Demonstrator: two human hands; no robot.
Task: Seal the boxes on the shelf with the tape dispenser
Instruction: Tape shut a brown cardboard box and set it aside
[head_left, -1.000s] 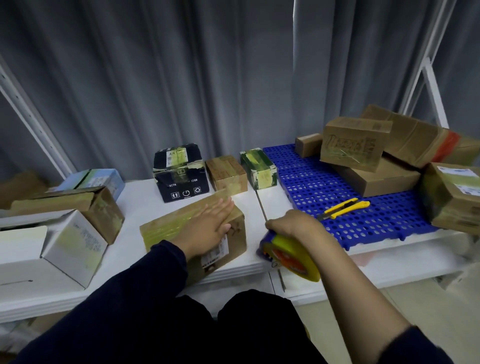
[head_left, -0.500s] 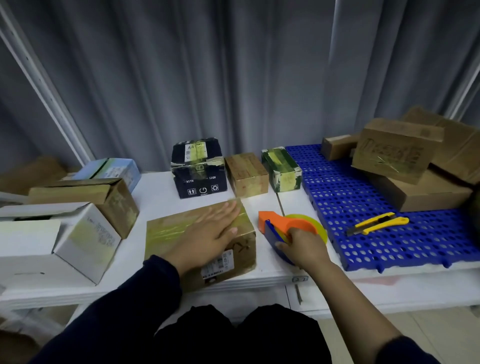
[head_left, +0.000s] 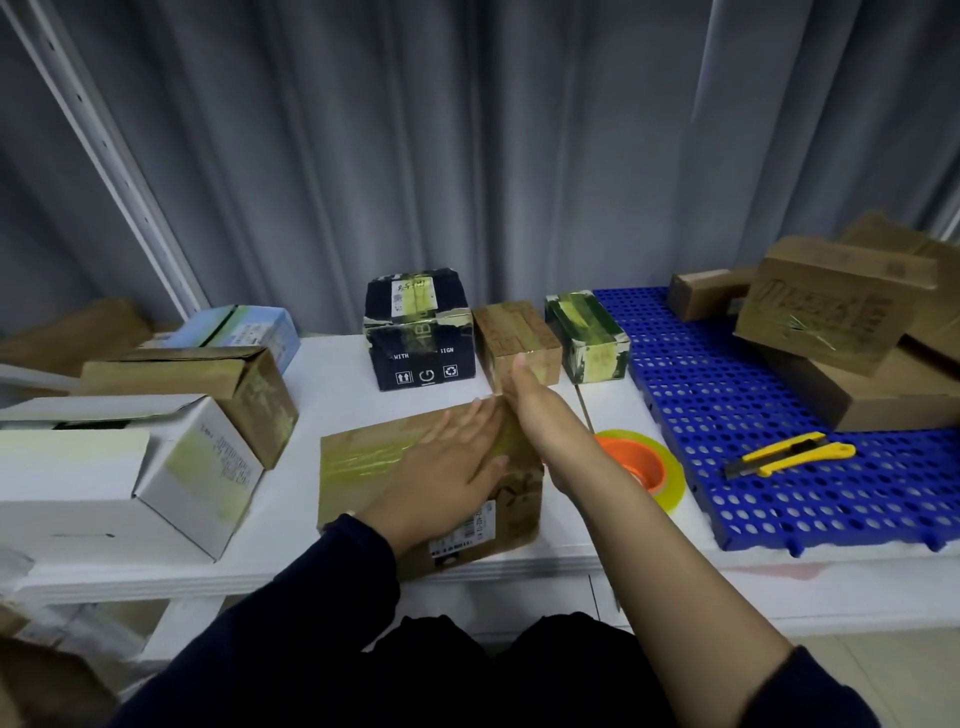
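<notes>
A brown cardboard box (head_left: 363, 467) with yellowish tape across its top lies at the front of the white shelf (head_left: 322, 374). My left hand (head_left: 457, 452) rests flat on its lid, fingers straight. My right hand (head_left: 535, 405) reaches over the box's far right corner with fingers extended, empty, in front of a small brown box (head_left: 514, 338). The tape dispenser (head_left: 644, 462), orange with a yellow tape roll, lies on the shelf just right of the box, let go.
Behind stand a black box (head_left: 415, 322) and a green taped box (head_left: 587, 332). At left are a white box (head_left: 119, 467), a brown box (head_left: 208, 379) and a blue box (head_left: 239, 327). The blue perforated mat (head_left: 727, 415) at right carries a yellow utility knife (head_left: 789, 454) and stacked brown boxes (head_left: 852, 322).
My right hand set the tape dispenser down on the shelf, let go of it and moved up-left over the box's far corner. My left hand stayed flat on the lid.
</notes>
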